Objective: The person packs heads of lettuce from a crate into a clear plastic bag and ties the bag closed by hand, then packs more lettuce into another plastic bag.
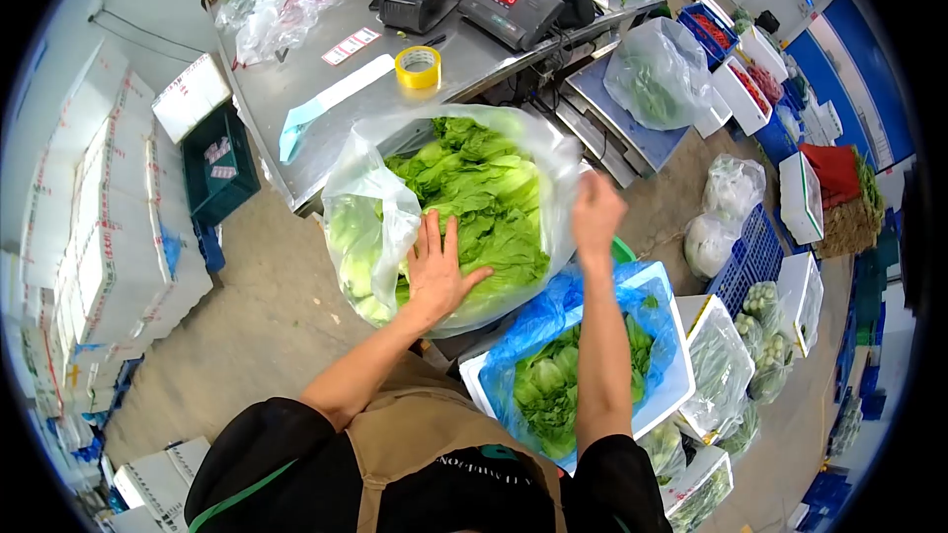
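Note:
A large clear plastic bag (370, 173) stands wide open before me, full of leafy green lettuce (474, 188). My left hand (434, 271) lies on the lettuce inside the bag with its fingers spread. At the bag's right rim, my right hand (596, 217) is closed on the plastic, slightly blurred. Below it is a white foam box (673, 375) lined with a blue bag (504, 355), holding more lettuce (548, 385).
A metal table (267, 123) carries yellow tape (418, 67), a scale display (509, 5) and plastic bags. White boxes (109, 217) are stacked at left beside a dark green crate (222, 168). A bagged vegetable (657, 79) lies on a platform scale (642, 143). Vegetable boxes stand at right.

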The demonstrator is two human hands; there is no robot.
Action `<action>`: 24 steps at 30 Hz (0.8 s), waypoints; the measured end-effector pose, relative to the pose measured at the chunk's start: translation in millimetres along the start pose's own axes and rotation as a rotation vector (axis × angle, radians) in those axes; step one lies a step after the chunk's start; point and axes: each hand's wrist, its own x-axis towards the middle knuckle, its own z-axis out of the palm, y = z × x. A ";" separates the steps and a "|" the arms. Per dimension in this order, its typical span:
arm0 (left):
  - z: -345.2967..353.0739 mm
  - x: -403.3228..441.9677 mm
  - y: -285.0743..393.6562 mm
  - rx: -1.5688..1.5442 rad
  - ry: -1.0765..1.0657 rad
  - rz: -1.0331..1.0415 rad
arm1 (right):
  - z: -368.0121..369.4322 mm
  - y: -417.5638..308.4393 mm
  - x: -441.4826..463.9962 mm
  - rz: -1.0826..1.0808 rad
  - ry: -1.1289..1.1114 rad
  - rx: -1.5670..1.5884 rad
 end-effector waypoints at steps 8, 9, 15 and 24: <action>-0.5 13.7 -2.0 0.136 -0.288 -0.117 | -48.1 18.3 -15.0 0.330 0.264 0.340; 3.2 12.5 -6.8 0.167 -0.255 -0.089 | -52.3 22.7 -42.4 0.436 0.326 0.432; 29.2 13.6 -28.5 0.322 0.013 0.131 | -107.4 134.4 -267.0 0.751 0.190 -0.277; 23.8 17.4 -22.3 0.329 0.021 0.152 | -246.0 257.9 -397.6 0.805 -0.759 -0.564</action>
